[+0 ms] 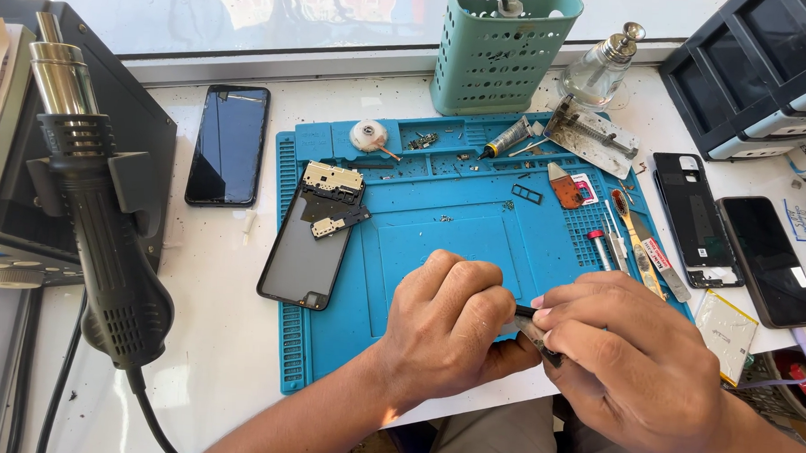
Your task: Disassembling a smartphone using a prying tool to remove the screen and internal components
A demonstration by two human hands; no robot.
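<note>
My left hand (448, 333) and my right hand (628, 359) meet at the near edge of the blue repair mat (448, 228). Both pinch a small dark part (532, 330) between their fingertips; most of it is hidden by the fingers. On the mat's left side lies an opened phone body (307, 254) with loose circuit pieces (332, 192) resting on its upper end.
A hot-air gun (96, 204) stands in its holder at the left beside a black station. A dark phone (228, 144) lies behind the mat. Tweezers and small tools (633, 241), two phones (733, 245), a teal perforated holder (501, 45) and a glass bottle (600, 67) sit right and back.
</note>
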